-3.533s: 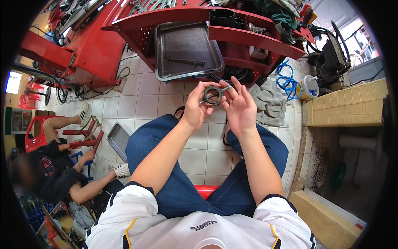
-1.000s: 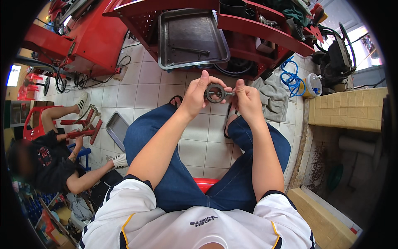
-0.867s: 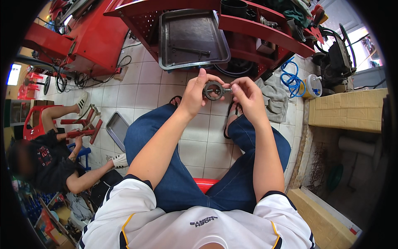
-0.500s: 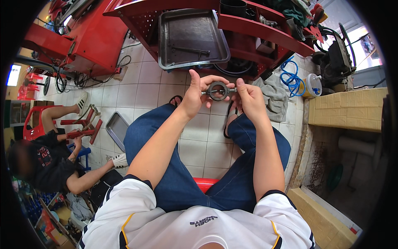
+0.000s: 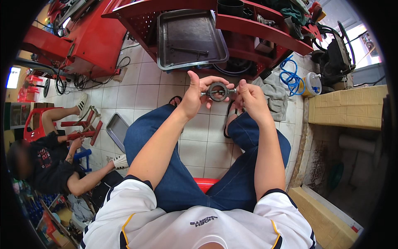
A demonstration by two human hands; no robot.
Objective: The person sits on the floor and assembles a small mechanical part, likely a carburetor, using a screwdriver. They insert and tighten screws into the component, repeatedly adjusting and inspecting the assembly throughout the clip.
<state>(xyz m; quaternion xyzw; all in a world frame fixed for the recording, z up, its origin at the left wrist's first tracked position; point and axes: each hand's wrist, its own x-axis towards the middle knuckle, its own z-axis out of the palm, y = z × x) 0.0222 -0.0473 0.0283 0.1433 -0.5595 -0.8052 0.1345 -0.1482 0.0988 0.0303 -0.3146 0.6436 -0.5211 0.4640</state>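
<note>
In front of my knees I hold a dark metal ring (image 5: 217, 99) with a bolt standing out on each side. My left hand (image 5: 193, 94) is closed around its left side, the fingers behind the ring and the thumb raised. At the right side, my right hand (image 5: 252, 101) has its thumb and fingers closed at the end of the bolt (image 5: 232, 90). A thin bar shows across the ring's opening. The fingertips behind the ring are partly hidden.
Ahead, a metal tray (image 5: 188, 58) holding a long dark tool rests on a red tool cart (image 5: 259, 23). A grey cloth (image 5: 275, 99) and blue hose (image 5: 291, 79) lie at right. Another tray (image 5: 117, 129) is on the floor at left, near a seated person (image 5: 49, 164).
The right thumb and fingers have shifted slightly at the bolt's end. The ring stays in nearly the same place in my left hand.
</note>
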